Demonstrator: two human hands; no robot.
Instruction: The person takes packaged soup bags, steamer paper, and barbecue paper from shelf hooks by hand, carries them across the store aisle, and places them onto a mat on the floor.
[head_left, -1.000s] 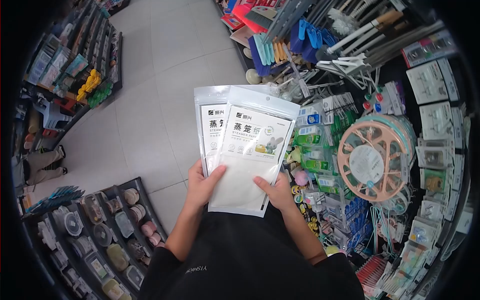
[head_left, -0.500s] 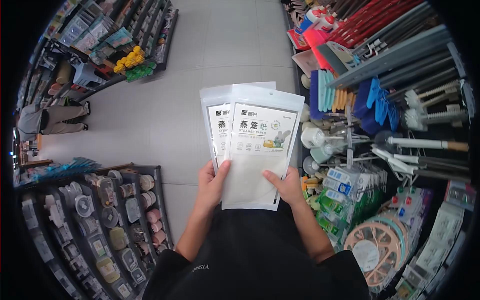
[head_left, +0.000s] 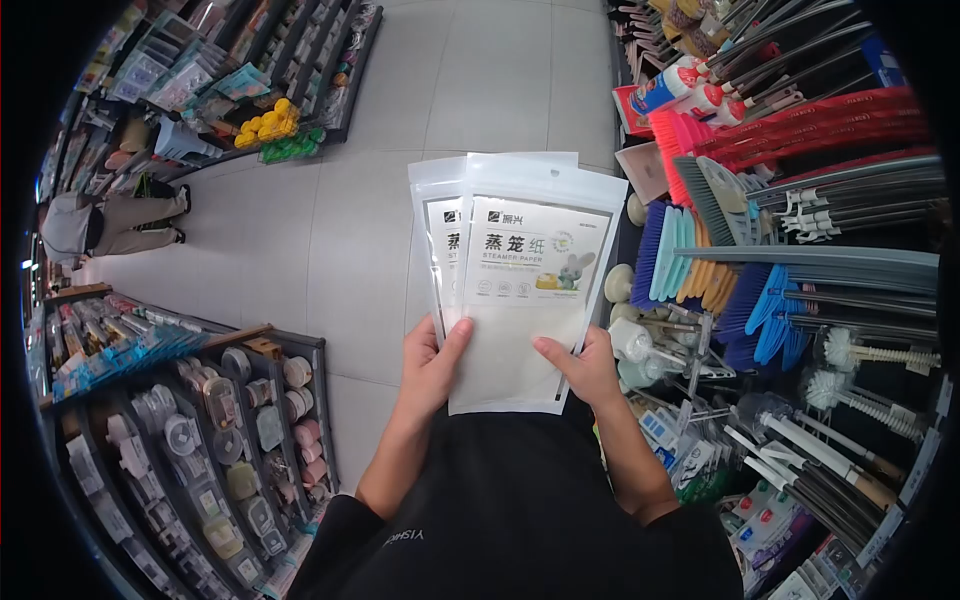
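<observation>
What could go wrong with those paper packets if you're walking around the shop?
The back steamer paper packet sticks out behind the front steamer paper packet, so it might slide free if the left hand loosens. The right hand has its thumb pressing on the front one, which might crease it. The broom heads poke toward the aisle, so a packet could snag on them.

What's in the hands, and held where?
Two steamer paper packets, overlapped: left hand at their lower left, right hand at the front one's lower right.
</observation>
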